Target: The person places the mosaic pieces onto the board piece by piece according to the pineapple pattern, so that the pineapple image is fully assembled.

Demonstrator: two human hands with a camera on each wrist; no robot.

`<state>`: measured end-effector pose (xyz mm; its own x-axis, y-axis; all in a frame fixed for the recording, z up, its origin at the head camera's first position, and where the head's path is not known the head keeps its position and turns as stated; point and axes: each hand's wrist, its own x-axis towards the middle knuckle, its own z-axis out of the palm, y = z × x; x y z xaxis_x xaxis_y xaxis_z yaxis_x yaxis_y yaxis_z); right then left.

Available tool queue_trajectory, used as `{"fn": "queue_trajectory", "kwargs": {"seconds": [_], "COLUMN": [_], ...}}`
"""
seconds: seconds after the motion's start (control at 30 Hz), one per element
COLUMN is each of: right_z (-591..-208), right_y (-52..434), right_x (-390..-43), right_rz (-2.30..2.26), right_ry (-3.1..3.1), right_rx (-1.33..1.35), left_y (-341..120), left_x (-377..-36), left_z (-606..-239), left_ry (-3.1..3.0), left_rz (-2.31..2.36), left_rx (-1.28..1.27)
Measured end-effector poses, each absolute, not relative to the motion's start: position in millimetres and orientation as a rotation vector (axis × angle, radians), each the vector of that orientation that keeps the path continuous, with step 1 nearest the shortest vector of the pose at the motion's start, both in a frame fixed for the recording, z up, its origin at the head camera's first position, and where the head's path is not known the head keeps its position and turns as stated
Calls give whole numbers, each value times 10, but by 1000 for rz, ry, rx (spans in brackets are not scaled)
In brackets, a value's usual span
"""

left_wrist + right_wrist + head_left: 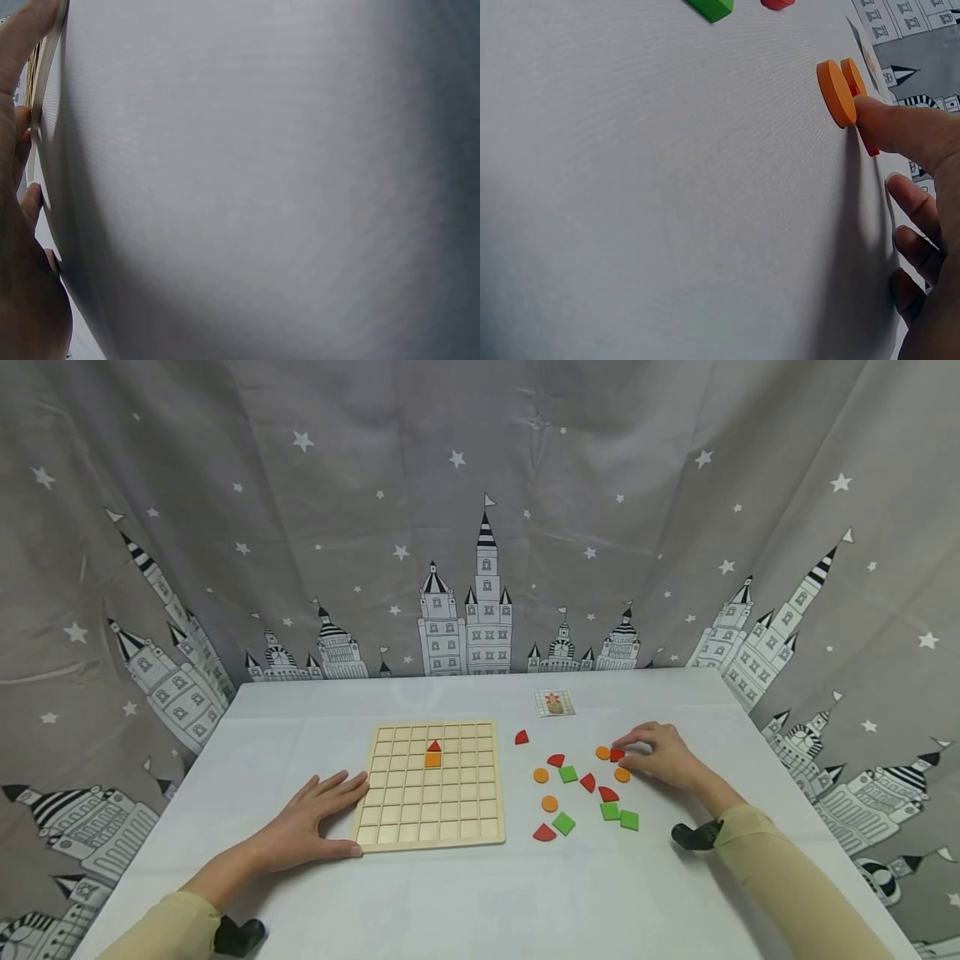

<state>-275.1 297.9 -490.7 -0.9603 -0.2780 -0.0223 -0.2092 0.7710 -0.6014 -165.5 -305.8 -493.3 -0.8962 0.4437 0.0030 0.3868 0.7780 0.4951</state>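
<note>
A wooden grid board [480, 827] lies at the table's middle, with a red triangle [433, 746] above an orange square [432, 760] in its cells. My left hand [333, 802] lies flat on the table, fingers straight, touching the board's left edge [43, 75]. My right hand [630, 754] is among the loose pieces on the right. Its thumb and forefinger pinch a small red piece [617, 754] that lies on the table between two orange discs [602, 752] [622, 774]. In the right wrist view the thumb [900, 127] touches the nearer orange disc [835, 93], and the red piece [871, 145] shows beneath it.
Scattered right of the board are red quarter-round pieces [556, 760], green squares [610, 811] and more orange discs [541, 774]. A small picture card [554, 702] lies farther back. A star-and-castle curtain [480, 527] hangs behind the white table [525, 902].
</note>
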Motion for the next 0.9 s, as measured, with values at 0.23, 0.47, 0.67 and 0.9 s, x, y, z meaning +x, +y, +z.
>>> {"fn": "queue_trajectory", "kwargs": {"seconds": [0.23, 0.47, 0.67, 0.9], "right_z": [-4934, -4950, -4980, -4997], "right_y": [2903, 2855, 2850, 2841], "right_x": [-2774, -2767, -2772, -2771], "right_rz": [-919, -914, -925, -929], "right_ry": [2894, 2924, 2941, 2940], "right_rx": [-384, -373, -359, -334], "left_y": [-3062, -3055, -3064, -3075], "left_x": [-1664, -1661, -1665, -1674], "left_z": [-4946, -4940, -4951, -4973], "left_ry": [2864, 2865, 2874, 2880], "left_rz": [748, 750, 748, 749], "left_rx": [673, 660, 688, 711]}}
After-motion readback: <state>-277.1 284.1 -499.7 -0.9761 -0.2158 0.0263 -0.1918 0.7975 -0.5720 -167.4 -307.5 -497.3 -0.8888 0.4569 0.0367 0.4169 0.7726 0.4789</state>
